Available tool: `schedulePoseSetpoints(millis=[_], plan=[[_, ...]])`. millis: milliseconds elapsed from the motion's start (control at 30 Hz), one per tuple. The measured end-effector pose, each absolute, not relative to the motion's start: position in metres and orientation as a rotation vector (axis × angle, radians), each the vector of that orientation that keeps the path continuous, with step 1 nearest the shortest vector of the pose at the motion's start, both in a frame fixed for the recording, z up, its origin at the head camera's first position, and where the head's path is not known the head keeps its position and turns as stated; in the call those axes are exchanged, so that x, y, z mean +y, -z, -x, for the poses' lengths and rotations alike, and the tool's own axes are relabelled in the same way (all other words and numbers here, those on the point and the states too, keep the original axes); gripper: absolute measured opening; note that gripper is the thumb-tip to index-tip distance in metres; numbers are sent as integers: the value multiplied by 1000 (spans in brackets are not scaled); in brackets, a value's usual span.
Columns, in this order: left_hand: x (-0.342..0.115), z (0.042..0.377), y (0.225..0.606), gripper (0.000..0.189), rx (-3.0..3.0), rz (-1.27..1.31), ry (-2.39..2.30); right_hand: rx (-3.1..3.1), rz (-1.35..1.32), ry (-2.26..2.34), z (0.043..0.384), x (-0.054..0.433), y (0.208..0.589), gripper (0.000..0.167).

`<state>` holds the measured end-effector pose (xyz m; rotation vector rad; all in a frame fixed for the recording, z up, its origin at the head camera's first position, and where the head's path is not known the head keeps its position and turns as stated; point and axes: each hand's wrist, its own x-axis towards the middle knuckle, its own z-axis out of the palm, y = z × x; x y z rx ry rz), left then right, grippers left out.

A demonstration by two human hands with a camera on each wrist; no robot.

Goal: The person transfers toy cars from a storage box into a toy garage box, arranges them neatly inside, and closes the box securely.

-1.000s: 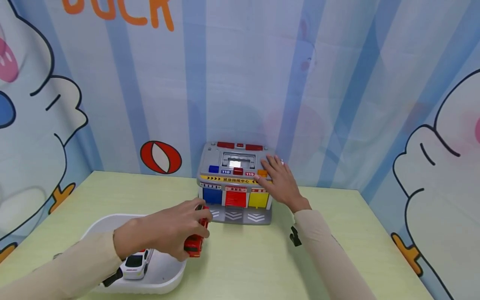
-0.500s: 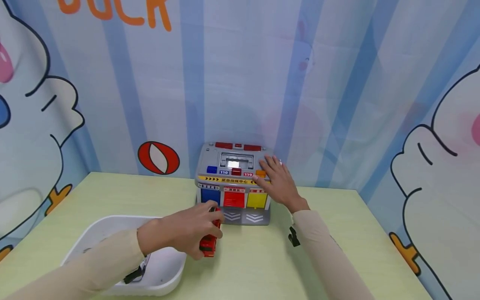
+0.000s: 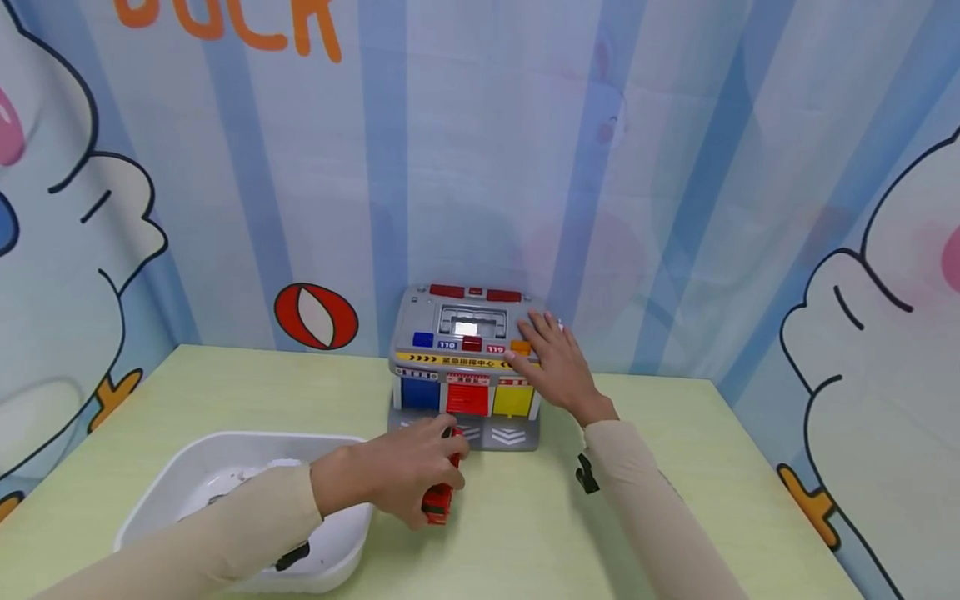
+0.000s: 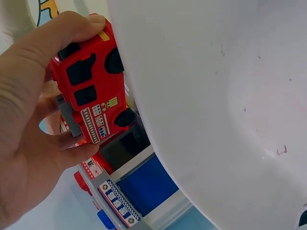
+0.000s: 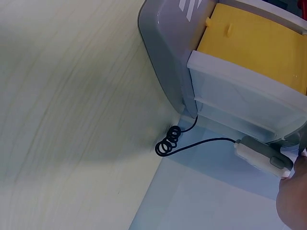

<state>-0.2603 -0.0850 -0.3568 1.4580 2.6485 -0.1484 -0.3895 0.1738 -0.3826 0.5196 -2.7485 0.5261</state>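
Observation:
My left hand (image 3: 412,471) grips a red toy fire truck (image 3: 438,503) by its ends, just in front of the toy garage. In the left wrist view, the truck (image 4: 93,86) shows its side windows, stickers and black wheels, with the thumb across one end. The grey toy garage (image 3: 467,360) has a blue door (image 3: 421,393), a red door (image 3: 467,399) and a yellow door (image 3: 513,400). A dark opening (image 4: 125,149) shows beside the blue door in the left wrist view. My right hand (image 3: 558,367) rests on the garage's top right corner, fingers extended.
A white tub (image 3: 352,546) stands at the front left, partly hidden under my left forearm. At the garage's side a white-and-grey handset (image 5: 261,155) hangs on a coiled black cord (image 5: 168,140). A striped cartoon curtain (image 3: 480,167) backs the pale table (image 3: 637,500).
My left hand has carried the red fire truck rightward, from the tub's edge to in front of the garage's middle. My right hand has stayed on the garage.

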Motion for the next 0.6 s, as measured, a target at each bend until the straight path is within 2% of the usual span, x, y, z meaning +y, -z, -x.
schedulePoseSetpoints(millis=[600], plan=[[-60,268,377,41,2672,-1464,392,-2735,-528,-543,391,176,384,71]])
